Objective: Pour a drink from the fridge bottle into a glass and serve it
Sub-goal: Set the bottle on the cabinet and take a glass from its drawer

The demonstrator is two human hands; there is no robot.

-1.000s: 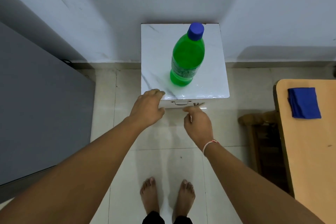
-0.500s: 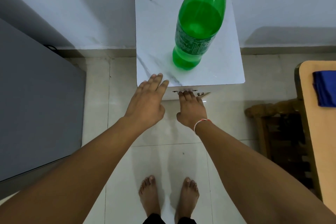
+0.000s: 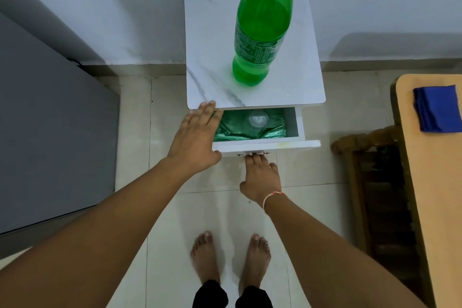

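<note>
The drawer [image 3: 265,144] under the surface [image 3: 212,40] now stands pulled out, baring a glass [image 3: 258,119] on green lining. Right hand [image 3: 261,176] grips its handle; left hand [image 3: 196,139] lies flat, open, at the surface's front-left corner. The bottle [image 3: 260,30] stands capped mid-surface; the glass can be lifted next.

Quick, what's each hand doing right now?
Left hand: open, flat, above the drawer corner.
Right hand: shut on the drawer handle.

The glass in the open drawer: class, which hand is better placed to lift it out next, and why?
Probably the left hand: it lies open and flat at the drawer's left corner, beside the glass. The right hand has its fingers hooked at the drawer's front handle.
</note>
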